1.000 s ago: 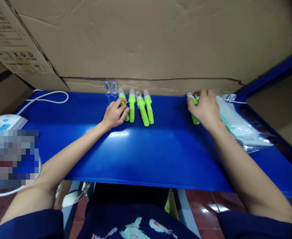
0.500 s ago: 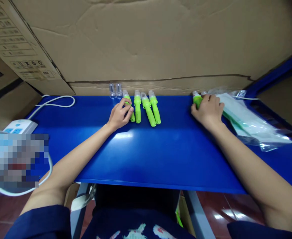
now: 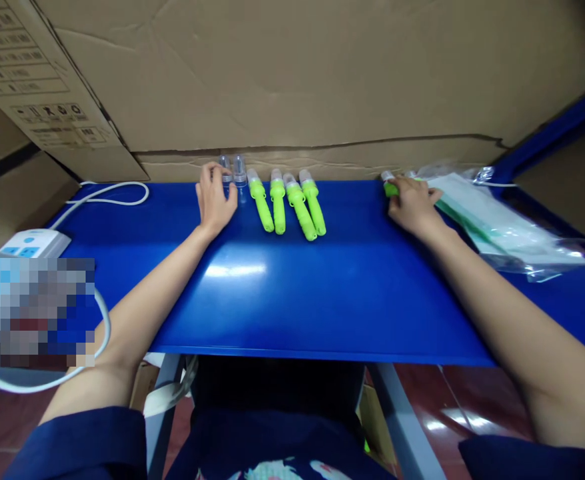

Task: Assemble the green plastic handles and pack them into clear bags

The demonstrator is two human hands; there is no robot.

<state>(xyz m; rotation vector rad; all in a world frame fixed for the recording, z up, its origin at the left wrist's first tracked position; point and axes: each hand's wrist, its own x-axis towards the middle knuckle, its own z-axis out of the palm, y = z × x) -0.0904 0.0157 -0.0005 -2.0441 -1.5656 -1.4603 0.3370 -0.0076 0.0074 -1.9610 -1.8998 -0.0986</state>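
Several bright green pens with clear caps [image 3: 288,205] lie side by side at the back of the blue table [image 3: 322,293]. Just left of them stand two small clear caps [image 3: 233,168]. My left hand [image 3: 215,199] lies by those caps with its fingers stretched toward them, holding nothing. My right hand [image 3: 412,203] rests at the back right, fingers curled over another green pen [image 3: 389,185] whose tip shows at my fingertips.
A clear plastic bag [image 3: 492,223] with pale contents lies right of my right hand. A white power strip [image 3: 27,243] and its cable [image 3: 103,193] sit at the left. Cardboard boxes [image 3: 292,73] wall off the back edge.
My left hand left the leftmost green pen and moved back-left to the clear caps, opening out. My right hand stayed over the green pen at the right.
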